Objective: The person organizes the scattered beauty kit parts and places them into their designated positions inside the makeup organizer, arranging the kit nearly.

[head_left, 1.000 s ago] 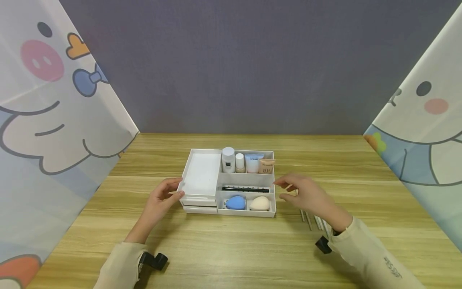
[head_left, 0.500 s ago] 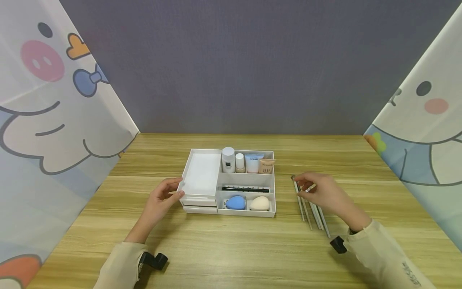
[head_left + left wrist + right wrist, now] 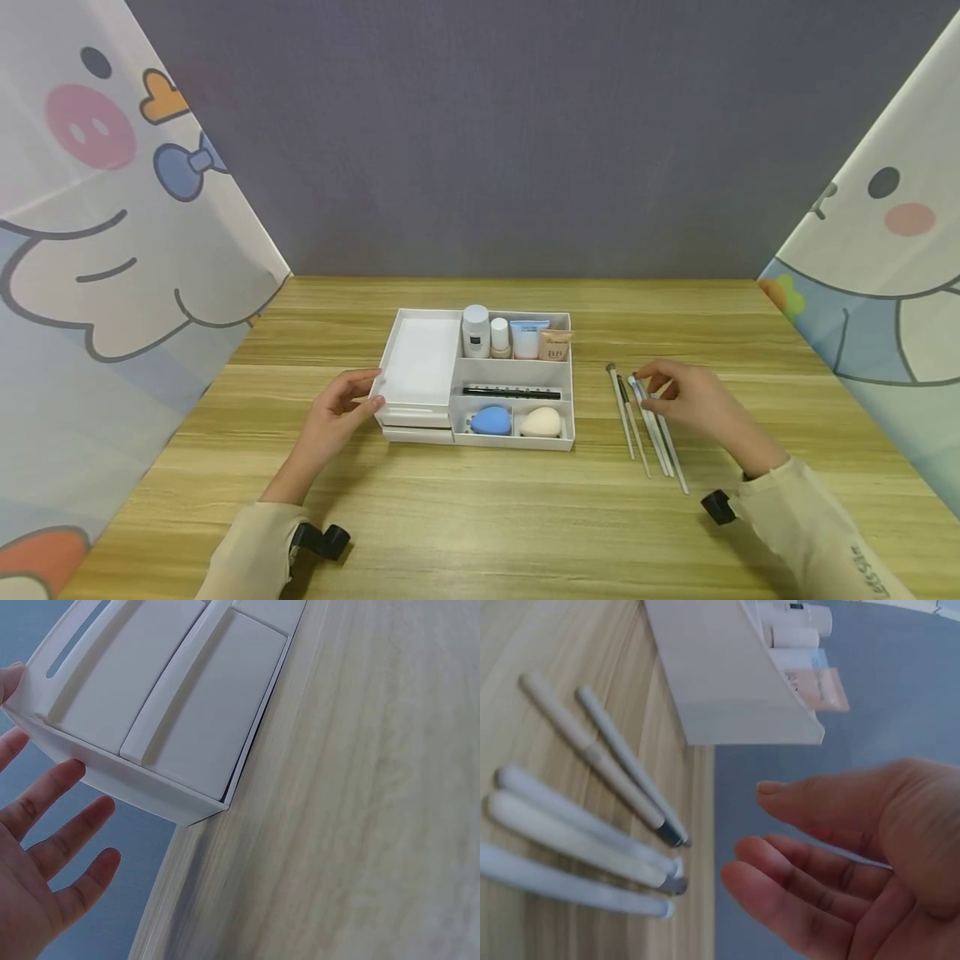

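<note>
A white desktop organizer (image 3: 420,358) with two drawers at its left front sits mid-table. My left hand (image 3: 336,410) touches its left front corner. In the left wrist view, the fingers (image 3: 64,844) are spread, fairly straight, along the box's side. Several slim makeup brushes (image 3: 664,442) lie on the table right of the box, most with pale handles. Over their upper ends hovers my right hand (image 3: 697,408), thumb and fingers bent but apart. The right wrist view shows a gap between that hand (image 3: 855,862) and the brushes (image 3: 577,840), with nothing held.
The organizer's right compartments hold a white-capped bottle (image 3: 476,333), a smaller bottle (image 3: 499,340), a blue-white tube (image 3: 527,338), a BB tube (image 3: 553,347), a black pen (image 3: 510,392), a blue sponge (image 3: 491,421) and a cream sponge (image 3: 541,422). A grey partition (image 3: 517,142) stands behind.
My right hand has moved right, from beside the organizer's right wall to above the brushes, uncovering more of them. The left hand stays at the box's corner.
</note>
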The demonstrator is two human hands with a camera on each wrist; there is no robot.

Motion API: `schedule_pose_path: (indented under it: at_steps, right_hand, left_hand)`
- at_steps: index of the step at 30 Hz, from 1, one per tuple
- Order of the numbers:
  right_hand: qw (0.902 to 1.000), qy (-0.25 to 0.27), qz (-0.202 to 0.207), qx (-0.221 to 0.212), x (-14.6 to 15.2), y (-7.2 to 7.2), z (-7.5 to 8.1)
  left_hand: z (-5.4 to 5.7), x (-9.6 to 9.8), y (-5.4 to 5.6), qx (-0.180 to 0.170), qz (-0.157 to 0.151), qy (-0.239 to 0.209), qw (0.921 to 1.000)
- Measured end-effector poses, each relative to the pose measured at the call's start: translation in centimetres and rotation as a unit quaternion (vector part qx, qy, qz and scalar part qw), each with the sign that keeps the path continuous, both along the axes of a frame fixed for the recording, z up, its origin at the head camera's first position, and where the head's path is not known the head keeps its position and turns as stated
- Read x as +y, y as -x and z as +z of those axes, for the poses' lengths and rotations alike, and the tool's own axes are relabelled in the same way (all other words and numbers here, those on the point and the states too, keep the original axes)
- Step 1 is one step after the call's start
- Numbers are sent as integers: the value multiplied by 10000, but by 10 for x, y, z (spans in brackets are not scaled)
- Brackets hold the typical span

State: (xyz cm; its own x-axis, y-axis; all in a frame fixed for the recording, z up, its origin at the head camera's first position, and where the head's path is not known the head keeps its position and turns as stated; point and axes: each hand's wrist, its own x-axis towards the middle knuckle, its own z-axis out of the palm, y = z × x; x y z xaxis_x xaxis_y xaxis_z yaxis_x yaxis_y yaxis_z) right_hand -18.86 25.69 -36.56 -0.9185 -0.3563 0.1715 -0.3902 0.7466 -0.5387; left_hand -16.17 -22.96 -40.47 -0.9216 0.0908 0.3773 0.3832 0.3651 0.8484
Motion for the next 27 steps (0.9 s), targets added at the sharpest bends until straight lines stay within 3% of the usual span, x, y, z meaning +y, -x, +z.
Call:
schedule_pose_path:
  at_steps: [11,19,27]
  right_hand:
    - [9905,120,-287,-1338,24,5,-13]
    - [9626,536,-377,-2628,32,5,-19]
    - [9593,395,-610,-2730,32,8,-25]
  left_hand:
    - [1,1,2,32,-24,1,10000]
    - [0,1,1,15,-8,30,10000]
    - [0,0,0,30,-12,11,10000]
